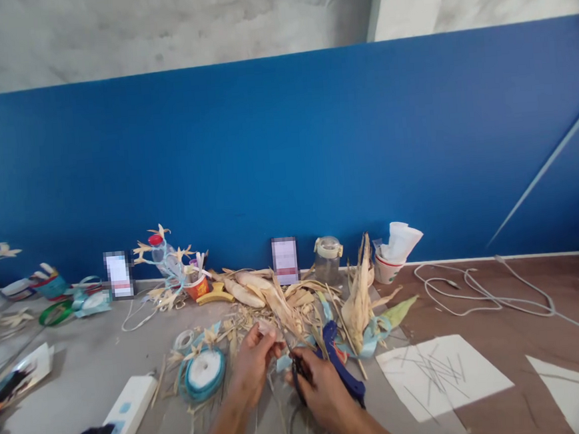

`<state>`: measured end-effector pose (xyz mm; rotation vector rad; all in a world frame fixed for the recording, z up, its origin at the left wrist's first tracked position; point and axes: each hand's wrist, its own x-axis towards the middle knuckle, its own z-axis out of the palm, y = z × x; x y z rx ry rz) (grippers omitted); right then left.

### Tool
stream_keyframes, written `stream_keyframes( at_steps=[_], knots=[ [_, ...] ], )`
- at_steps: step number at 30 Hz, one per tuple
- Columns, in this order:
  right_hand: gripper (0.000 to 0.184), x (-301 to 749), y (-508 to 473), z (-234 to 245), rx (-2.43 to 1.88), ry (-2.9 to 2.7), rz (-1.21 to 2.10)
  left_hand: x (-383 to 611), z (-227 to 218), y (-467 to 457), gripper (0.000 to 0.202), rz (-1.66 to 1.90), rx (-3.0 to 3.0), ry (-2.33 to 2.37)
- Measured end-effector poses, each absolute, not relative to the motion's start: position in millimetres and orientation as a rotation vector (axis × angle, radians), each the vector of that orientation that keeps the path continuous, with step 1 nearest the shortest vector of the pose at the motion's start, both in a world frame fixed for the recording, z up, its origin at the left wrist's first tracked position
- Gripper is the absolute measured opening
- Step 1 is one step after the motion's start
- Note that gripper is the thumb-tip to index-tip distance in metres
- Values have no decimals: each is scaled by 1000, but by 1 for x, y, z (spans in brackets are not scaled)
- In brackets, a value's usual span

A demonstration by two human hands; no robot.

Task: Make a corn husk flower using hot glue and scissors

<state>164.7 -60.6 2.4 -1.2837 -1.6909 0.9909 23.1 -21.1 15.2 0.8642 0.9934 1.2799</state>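
Keeping the pale piece [267,326] steady, pinched in the left hand [253,361], likely helped; the right hand [323,383] gripped scissors [297,377] near it.

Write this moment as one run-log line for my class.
left hand: pinches pale piece | right hand: holds black-handled scissors | right of hands: dark-blue tool | left of hands: blue ribbon spool

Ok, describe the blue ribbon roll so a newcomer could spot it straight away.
From the long blue partition, come forward to the person's left hand. The ribbon roll lies on the table just left of it, between that hand and the white power strip. Its round white face and blue rim set it apart from the straw-coloured scraps around it.
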Motion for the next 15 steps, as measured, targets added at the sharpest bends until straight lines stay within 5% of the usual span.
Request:
stream_keyframes(
  at_steps=[15],
  knots=[
    [29, 168, -60, -3, -1179, -1545, 1065, 24, 16, -21, 23, 1256, 861, 1038]
  ],
)
